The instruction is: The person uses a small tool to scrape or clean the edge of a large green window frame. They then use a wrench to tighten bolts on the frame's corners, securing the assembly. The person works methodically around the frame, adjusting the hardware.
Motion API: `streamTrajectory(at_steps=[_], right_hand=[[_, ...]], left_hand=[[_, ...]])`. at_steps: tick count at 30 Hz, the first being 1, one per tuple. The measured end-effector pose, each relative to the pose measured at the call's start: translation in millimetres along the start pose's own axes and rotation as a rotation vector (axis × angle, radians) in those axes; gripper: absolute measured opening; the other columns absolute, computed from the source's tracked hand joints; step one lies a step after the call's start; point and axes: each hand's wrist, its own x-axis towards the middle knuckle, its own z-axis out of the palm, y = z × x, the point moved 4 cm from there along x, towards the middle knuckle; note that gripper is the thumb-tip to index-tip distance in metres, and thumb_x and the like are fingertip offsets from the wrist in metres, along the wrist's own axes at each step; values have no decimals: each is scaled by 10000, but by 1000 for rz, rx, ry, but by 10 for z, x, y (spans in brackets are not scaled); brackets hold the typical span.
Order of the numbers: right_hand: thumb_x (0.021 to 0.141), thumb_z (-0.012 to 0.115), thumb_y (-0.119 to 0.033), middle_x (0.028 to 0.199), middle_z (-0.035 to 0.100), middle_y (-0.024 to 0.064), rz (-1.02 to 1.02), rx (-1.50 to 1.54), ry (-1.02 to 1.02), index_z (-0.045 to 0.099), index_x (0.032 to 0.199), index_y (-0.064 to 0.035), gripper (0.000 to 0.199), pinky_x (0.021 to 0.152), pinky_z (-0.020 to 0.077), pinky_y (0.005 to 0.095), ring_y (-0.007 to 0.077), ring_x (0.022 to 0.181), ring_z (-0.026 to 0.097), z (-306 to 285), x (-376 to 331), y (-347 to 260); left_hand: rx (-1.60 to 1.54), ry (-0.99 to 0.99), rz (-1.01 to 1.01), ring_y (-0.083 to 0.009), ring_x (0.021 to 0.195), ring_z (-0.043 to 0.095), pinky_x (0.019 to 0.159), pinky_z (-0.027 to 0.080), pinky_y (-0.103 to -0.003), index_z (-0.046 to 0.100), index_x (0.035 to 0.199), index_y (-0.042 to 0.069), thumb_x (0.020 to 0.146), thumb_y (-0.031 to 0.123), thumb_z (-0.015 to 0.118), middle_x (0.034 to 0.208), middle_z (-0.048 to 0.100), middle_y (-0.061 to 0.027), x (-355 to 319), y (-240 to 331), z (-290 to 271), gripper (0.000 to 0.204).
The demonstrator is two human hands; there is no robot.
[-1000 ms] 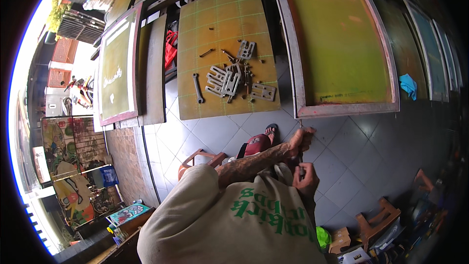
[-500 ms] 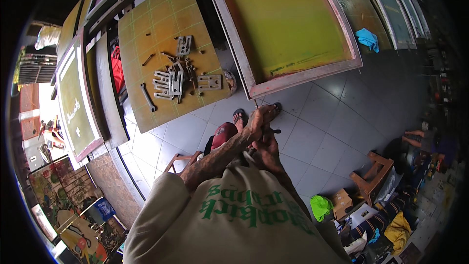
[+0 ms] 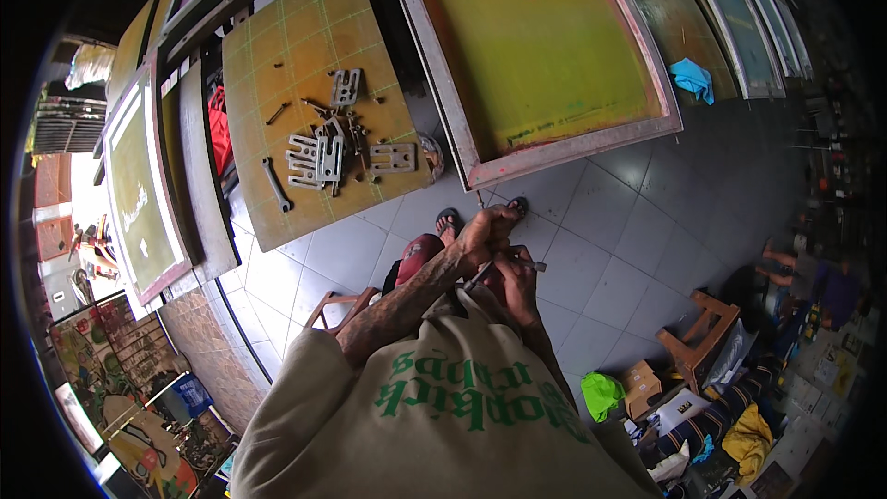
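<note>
My left hand [image 3: 487, 229] is closed in front of the screen frame's lower corner. What it grips is hidden; a thin metal piece [image 3: 479, 197] shows between it and the frame. Just below and to the right, my right hand [image 3: 514, 282] is closed around a short metal rod [image 3: 540, 266], whose blunt end sticks out on the right. The two hands are close together. The wooden-edged screen [image 3: 573, 151] has a yellow-green mesh. On the tan board [image 3: 277, 46] to the left lie slotted metal brackets [image 3: 330, 158], several bolts [image 3: 276, 113] and a wrench [image 3: 276, 185].
A blue cloth [image 3: 693, 80] lies beside the screen at the right. More framed screens [image 3: 148, 189] stand at the left. A wooden stool [image 3: 699, 337], a cardboard box [image 3: 640, 388], a green bag [image 3: 602, 395] and clutter occupy the lower right of the tiled floor [image 3: 591, 286].
My right hand has turned and shifted slightly right, so more of the metal rod shows. My left hand has moved slightly down and left, still closed. The items on the board have not moved.
</note>
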Motion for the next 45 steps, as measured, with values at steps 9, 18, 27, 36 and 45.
streamTrajectory(at_steps=[9, 18, 27, 36, 45], right_hand=[[855, 728, -182, 1193, 628, 210, -825, -988, 225, 597, 1250, -17, 448, 854, 506, 451, 390, 1055, 627, 130, -207, -424], [809, 706, -63, 1215, 612, 164, -770, -827, 141, 593, 1254, -19, 462, 896, 507, 430, 344, 1094, 612, 178, -311, -649], [1006, 527, -178, 958, 707, 73, -174, -431, -61, 662, 1155, -14, 259, 622, 487, 282, 152, 807, 663, -71, 645, -831], [1013, 556, -276, 1163, 674, 160, 371, -86, -773, 628, 1187, 25, 355, 761, 583, 272, 168, 950, 693, 139, 1279, -677], [965, 659, -268, 1022, 708, 93, 276, -305, -646, 691, 1060, -22, 266, 758, 546, 281, 130, 887, 666, 86, 1415, -544]], left_hand=[[750, 726, 601, -137, 817, 606, 751, 493, -330, 604, 979, 76, 875, 363, 758, 879, 650, -35, -601, -12, 1106, 343], [707, 668, 361, -162, 913, 690, 754, 548, -287, 629, 1200, 0, 987, 464, 583, 1107, 717, -95, -802, 31, 1225, 513], [486, 429, 388, -252, 956, 675, 846, 568, -382, 547, 1228, -29, 1056, 379, 457, 1064, 660, -149, -630, -50, 942, 452], [334, 371, 376, -145, 733, 542, 687, 458, -305, 576, 1133, 57, 1028, 336, 500, 852, 544, -22, -578, -78, 803, 308], [484, 337, 372, -127, 671, 519, 641, 454, -303, 598, 1009, 43, 991, 292, 519, 762, 541, -11, -494, -203, 410, 262]])
